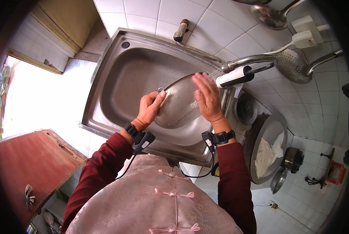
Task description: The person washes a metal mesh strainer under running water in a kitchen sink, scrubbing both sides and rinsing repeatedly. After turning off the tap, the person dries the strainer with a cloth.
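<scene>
A perforated stainless steel strainer is tilted over the metal sink basin. At its left rim, beside a small wire loop, my left hand grips it with the thumb on top. My right hand lies over the strainer's right side with its fingers extended; whether the palm presses on it cannot be told. Water runs from the curved metal faucet just beyond my right fingertips. A white and black cylindrical fitting sits beside the spout.
A wall tap with a metal hose is behind the sink. A perforated skimmer and a ladle hang at right, near a plugged-in white adapter. A large round lid with a white cloth and a red tabletop flank me.
</scene>
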`<state>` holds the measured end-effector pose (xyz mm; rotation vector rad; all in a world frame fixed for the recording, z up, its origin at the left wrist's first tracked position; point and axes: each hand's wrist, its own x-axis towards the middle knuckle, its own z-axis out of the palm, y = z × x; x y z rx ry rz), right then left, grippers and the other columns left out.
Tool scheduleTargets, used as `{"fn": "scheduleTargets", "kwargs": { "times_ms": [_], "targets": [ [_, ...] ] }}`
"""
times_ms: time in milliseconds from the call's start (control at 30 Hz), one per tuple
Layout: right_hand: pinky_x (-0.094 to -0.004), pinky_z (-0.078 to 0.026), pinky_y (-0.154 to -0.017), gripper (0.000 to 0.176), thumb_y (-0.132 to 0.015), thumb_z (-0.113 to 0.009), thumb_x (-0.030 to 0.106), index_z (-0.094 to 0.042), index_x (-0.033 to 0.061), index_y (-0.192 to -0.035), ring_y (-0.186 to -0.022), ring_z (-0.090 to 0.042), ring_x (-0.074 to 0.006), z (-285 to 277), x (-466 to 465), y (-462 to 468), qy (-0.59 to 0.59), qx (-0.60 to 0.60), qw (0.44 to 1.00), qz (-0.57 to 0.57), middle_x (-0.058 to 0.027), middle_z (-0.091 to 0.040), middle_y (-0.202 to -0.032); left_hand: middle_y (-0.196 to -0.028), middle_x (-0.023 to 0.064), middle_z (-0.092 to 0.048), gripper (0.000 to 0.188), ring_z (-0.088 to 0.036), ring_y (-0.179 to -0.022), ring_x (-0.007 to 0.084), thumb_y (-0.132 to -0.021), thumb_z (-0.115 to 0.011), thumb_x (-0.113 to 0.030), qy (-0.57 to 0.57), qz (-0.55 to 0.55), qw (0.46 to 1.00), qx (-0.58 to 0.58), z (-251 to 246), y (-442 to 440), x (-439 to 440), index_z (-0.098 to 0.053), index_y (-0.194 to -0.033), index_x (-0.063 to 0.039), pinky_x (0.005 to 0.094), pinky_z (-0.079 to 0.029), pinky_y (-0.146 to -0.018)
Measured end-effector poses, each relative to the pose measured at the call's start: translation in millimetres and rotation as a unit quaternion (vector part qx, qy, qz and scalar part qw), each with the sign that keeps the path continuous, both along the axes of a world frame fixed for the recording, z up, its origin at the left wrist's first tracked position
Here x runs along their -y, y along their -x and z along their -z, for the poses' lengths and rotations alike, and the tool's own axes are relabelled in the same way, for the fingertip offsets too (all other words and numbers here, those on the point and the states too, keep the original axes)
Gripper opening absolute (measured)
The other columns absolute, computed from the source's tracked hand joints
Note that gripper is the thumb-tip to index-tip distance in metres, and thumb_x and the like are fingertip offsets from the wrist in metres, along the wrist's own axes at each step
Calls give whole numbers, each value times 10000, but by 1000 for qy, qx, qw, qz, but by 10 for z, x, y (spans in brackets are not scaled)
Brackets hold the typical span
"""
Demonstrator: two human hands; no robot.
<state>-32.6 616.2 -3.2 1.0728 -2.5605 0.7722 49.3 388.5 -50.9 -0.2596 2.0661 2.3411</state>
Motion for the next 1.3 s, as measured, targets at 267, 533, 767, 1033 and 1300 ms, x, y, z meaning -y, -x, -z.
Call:
{"fn": "scheduleTargets", "kwargs": {
  "times_ms": [267,533,767,1033,1300],
  "targets": [
    [-354,-506,-871,392,-973,-510,354,-653,32,-1145,-955,-662,-364,296,-523,99,-26,318,897,305,-195,-685,-1048,-686,-93,-484,374,-389,-620,16,-964,-607,-346,-66,-39,997,7,45,6,279,-611,-755,-35,209,-316,-537],
    [-370,-522,-871,271,-901,-635,150,-655,28,-1141,-999,-655,-305,0,-85,-176,124,128,964,199,-165,-671,-1114,-675,-103,-492,381,-386,-604,10,-980,-567,-360,-98,-45,994,21,98,-77,460,-616,-762,-52,205,-306,-533],
    [-462,-373,-1079,447,-960,-538,205,-495,-87,-1295,-1267,-466,-418,-278,558,-376,-14,5,995,100,-267,-500,-1345,-619,-122,-405,411,-297,-561,13,-976,-558,-383,-151,-99,981,63,209,-157,514,-533,-661,-121,214,-211,-501],
    [-466,-337,-1100,477,-941,-555,179,-458,-42,-1352,-1327,-402,-398,-440,823,-488,-8,-14,999,35,-226,-430,-1423,-669,-121,-441,355,-325,-602,6,-988,-562,-311,-140,-100,984,36,70,-196,637,-566,-703,-99,203,-251,-532],
    [-507,-337,-1064,415,-964,-519,245,-521,46,-1328,-1298,-452,-318,-468,778,-335,-72,-22,997,32,-173,-485,-1398,-701,-122,-461,329,-344,-632,2,-988,-567,-288,-101,-67,993,12,-60,-175,696,-604,-756,-57,194,-273,-553]
  ]
}}
